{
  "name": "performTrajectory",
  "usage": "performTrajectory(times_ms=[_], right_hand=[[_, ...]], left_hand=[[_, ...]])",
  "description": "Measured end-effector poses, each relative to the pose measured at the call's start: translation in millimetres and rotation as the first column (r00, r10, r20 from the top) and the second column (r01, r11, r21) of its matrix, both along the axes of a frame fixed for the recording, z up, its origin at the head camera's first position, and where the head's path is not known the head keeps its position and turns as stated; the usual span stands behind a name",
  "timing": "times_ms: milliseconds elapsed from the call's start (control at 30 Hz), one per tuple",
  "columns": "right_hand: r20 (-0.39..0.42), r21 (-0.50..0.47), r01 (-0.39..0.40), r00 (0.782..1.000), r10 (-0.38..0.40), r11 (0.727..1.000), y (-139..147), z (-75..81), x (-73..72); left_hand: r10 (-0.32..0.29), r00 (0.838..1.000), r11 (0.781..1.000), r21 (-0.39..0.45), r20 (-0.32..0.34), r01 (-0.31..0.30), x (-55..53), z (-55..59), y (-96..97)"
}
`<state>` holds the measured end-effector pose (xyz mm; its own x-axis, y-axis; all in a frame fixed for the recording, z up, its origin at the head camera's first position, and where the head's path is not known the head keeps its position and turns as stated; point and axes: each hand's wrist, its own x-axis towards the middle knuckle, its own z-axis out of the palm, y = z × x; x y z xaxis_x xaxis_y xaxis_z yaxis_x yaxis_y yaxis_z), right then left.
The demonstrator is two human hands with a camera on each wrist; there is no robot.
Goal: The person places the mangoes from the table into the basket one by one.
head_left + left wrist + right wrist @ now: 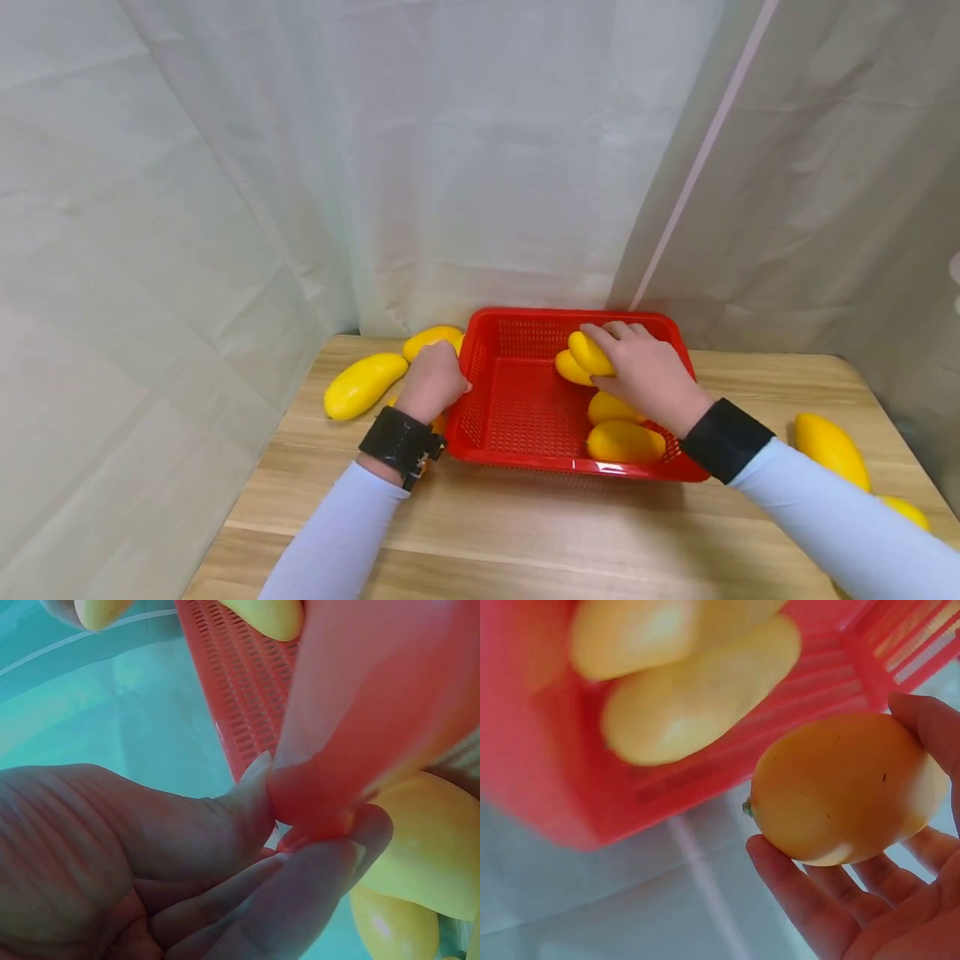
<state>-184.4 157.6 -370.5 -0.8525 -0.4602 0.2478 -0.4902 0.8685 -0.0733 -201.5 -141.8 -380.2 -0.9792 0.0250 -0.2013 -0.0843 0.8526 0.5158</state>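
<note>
On the wooden table stands a red plastic basket [517, 457] with slotted walls. My left hand [433, 382] pinches its left rim between thumb and fingers, seen close up in the left wrist view. With thumb and fingers around it, my right hand [648, 375] holds a yellow mango [591, 354] over the right part of the basket. In the right wrist view this mango [840, 791] shows a small green stem end. Several mangoes lie in the basket, among them a front mango [625, 442] by the near wall; the right hand partly covers others.
Left of the basket, a mango [365, 386] and a farther mango [432, 337] lie on the table [525, 533], with more partly behind my left hand. Another mango [831, 448] lies at the right beside my sleeve. A pale curtain [510, 167] hangs behind the table.
</note>
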Motion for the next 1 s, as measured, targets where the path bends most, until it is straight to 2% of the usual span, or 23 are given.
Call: performTrajectory(times_ms=[267,500,667,1000], right_hand=[[0.042,0.076,-0.106,0.994,0.103,0.992,-37,-7.8,8.5],[0.118,0.139,-0.201,0.975,0.185,0.97,-55,-16.7,16.1],[0.153,0.201,-0.228,0.968,0.199,0.953,-61,-24.3,18.6],[0.195,0.194,-0.279,0.951,0.242,0.94,-70,-29.3,19.5]], left_hand=[[0.013,1.0,1.0,-0.001,0.013,-0.013,0.4,1.9,-2.3],[0.019,1.0,1.0,-0.024,0.01,-0.019,0.8,2.0,-3.6],[0.018,1.0,0.999,-0.029,0.012,-0.017,0.7,1.4,-4.4],[0.019,1.0,0.999,-0.035,0.014,-0.019,0.2,1.0,-4.4]])
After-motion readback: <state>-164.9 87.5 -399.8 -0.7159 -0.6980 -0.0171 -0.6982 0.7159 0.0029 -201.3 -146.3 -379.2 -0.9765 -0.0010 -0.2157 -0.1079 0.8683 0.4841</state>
